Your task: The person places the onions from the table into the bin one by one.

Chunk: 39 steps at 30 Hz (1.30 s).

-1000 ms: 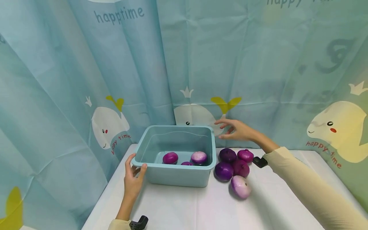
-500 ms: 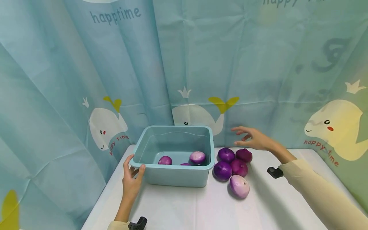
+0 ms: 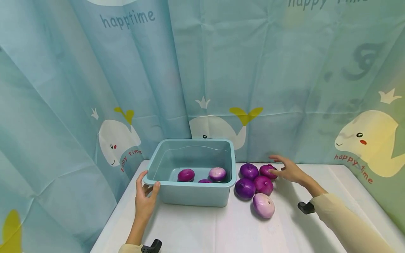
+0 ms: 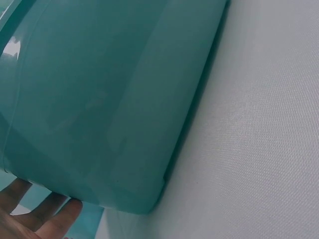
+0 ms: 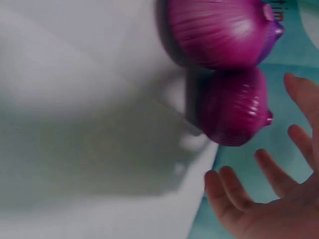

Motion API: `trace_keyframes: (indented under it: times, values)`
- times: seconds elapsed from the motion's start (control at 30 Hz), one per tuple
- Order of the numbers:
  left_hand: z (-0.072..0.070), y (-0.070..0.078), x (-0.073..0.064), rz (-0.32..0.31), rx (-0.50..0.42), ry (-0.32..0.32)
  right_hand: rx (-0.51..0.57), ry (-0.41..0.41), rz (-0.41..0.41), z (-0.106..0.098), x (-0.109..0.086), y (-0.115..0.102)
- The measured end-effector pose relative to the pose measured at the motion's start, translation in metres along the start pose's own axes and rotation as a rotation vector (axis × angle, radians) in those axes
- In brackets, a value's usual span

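Observation:
A blue-green plastic tub [image 3: 193,195] stands on the table, several red onions lying inside it, among them a pale-and-purple onion [image 3: 217,174] and a dark onion [image 3: 186,175]. At its front left corner my left hand [image 3: 145,202] holds the rim, thumb in front and fingers along the side; fingers [image 4: 60,219] show against the wall in the left wrist view. To the tub's right, several onions form a cluster. Over the back right onion [image 3: 267,170], my right hand [image 3: 289,171] hovers with spread fingers. The right wrist view shows a gap between that onion [image 5: 234,107] and the hand.
A peeled-looking white onion [image 3: 263,206] lies nearest the front of the cluster. White cloth covers the table [image 3: 196,232]. Behind it hangs a blue curtain [image 3: 284,88] printed with whales, close to the table's back edge.
My right hand has moved right, away from the tub, and then down to the back right onion. Inside the tub, the left onion has rocked about. My left hand keeps its place on the rim.

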<state>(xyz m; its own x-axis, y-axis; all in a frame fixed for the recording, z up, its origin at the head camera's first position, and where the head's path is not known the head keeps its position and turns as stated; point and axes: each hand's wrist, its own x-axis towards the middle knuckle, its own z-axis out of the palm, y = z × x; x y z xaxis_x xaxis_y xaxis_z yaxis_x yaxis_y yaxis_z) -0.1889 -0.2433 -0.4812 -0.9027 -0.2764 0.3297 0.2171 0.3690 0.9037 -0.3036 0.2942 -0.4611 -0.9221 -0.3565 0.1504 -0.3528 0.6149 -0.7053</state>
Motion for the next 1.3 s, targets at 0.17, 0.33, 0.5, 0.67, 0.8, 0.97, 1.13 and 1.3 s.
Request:
trace_keyframes:
  times: [0.17,0.33,0.5,0.67,0.8,0.97,1.13,1.3]
  values:
    - [0.001,0.0,0.0,0.007,0.001,0.001,0.076,-0.078,0.146,0.004,-0.006,0.008]
    - [0.001,0.001,-0.001,0.002,-0.003,-0.004,0.202,-0.111,0.198,0.008,-0.007,0.015]
    - [0.002,0.0,-0.001,-0.007,0.0,-0.005,0.252,-0.116,0.197,0.013,-0.005,0.02]
    - [0.002,0.0,0.0,-0.007,0.001,-0.004,0.277,-0.116,0.193,0.014,-0.003,0.021]
    - [0.001,0.0,0.0,-0.003,-0.01,-0.003,0.295,-0.122,0.188,0.014,-0.003,0.021]
    - [0.002,-0.001,0.0,0.012,0.001,0.011,0.309,-0.127,0.186,0.014,-0.004,0.02]
    - [0.002,0.0,0.001,0.027,0.014,0.021,0.311,-0.13,0.181,0.014,-0.004,0.021]
    - [0.002,-0.002,0.001,0.013,0.01,0.015,0.3,-0.126,0.182,0.013,-0.002,0.023]
